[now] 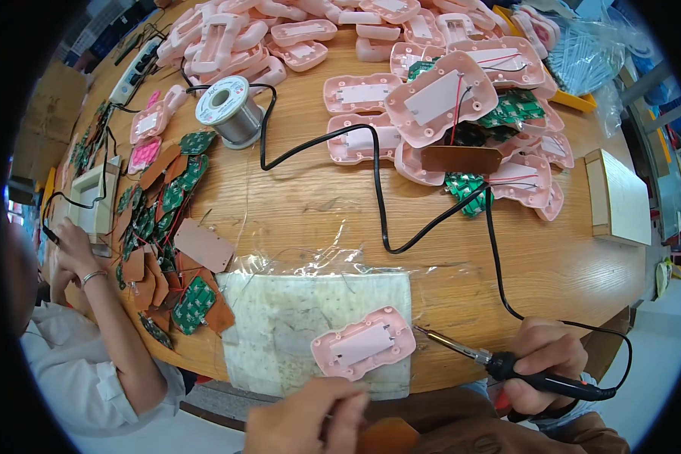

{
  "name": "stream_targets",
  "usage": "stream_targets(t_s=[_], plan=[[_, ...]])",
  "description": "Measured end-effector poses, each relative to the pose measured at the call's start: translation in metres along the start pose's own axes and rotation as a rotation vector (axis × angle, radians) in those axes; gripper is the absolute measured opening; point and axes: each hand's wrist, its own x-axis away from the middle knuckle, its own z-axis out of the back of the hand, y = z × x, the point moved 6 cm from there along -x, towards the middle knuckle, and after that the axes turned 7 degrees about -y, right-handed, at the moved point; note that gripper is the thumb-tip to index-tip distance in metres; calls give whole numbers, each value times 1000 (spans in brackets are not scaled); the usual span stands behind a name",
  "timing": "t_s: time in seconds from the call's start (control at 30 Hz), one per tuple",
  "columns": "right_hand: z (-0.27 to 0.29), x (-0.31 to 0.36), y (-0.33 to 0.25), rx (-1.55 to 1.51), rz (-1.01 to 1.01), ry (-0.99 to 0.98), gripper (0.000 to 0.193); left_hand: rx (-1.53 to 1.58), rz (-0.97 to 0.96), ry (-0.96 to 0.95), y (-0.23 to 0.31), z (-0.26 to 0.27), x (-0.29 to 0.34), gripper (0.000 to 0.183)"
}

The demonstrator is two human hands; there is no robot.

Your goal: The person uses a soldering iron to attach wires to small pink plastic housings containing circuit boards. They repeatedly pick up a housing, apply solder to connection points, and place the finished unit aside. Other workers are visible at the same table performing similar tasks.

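My right hand [545, 363], at the lower right, grips a soldering iron [499, 365] by its black handle. The iron's tip points up and left, toward the right edge of a pale mat. On that mat lies a pink plastic shell half [363, 343] with a white panel and small metal contacts. Just below the shell is my left hand [310, 416], its fingers curled together; what they pinch, if anything, is hidden. A brown circuit board [390, 436] shows beside these fingers at the lower edge, and whether they touch it I cannot tell.
The pale mat [265, 340] lies at the table's near edge. A solder spool [234, 110] stands beyond a heap of green and brown boards [166, 204]. Pink shells [439, 98] pile up at the back. The iron's black cord [378, 189] loops across the table. A co-worker [106, 325] sits left.
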Motion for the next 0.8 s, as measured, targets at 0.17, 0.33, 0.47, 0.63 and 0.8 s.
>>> stream_targets(t_s=[0.17,0.33,0.47,0.63,0.8], plan=[[0,1,0,-60,-47,2,32,-84,-90,114,-11,-19,-13,7],[-6,1,1,1,11,-12,29,-54,-110,201,-24,-32,-14,9],[-9,-2,-2,-3,36,-43,29,-57,-79,190,-23,-29,-14,10],[-13,-5,-2,27,-10,-127,30,-72,-84,172,-22,-30,-17,10],[-16,-9,-3,30,4,-193,29,-49,-71,156,-23,-29,-17,9]])
